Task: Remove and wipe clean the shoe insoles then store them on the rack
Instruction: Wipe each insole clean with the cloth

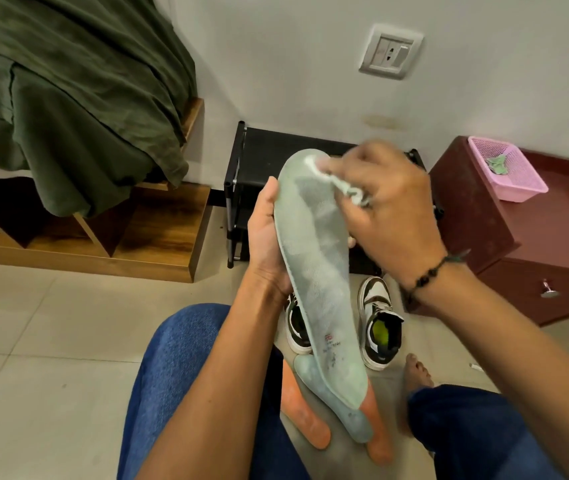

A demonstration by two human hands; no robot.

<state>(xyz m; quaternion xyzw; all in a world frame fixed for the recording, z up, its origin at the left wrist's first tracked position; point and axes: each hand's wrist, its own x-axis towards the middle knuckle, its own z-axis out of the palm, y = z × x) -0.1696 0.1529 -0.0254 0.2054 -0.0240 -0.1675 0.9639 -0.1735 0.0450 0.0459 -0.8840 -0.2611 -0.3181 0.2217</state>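
Wiping step, mid-task. Left hand (pixel 265 233) grips a pale green insole (pixel 317 258) along its left edge, fingers wrapped behind it, thumb on the rim; the insole is held up lengthwise over the lap, toe end away from the person, heel end low near the knees. Right hand (pixel 390 202) is closed around a bunched white wipe (pixel 342 183), fingertips pressing it onto the toe end of the insole. The wipe and fingertips are blurred, so a rubbing stroke is likely in progress.

On the floor (pixel 51 341) below: another green insole (pixel 342 410) and two orange ones (pixel 305 420), lying close together and partly overlapping between the knees. Can't tell which of these are already wiped. Two sneakers (pixel 380 327) stand just in front of the black rack (pixel 269 150); the right one shows a yellow-green lining inside, unclear if that is an insole left in or bare footbed.

Judgement: removal looks mostly done, at least four insoles out. Wiping is partway. Storing not started; the visible rack top holds no insoles, lower shelves are largely hidden by the hands. Pink basket (pixel 506 169) on the maroon cabinet (pixel 553 237) holds greenish scraps, possibly used wipes.
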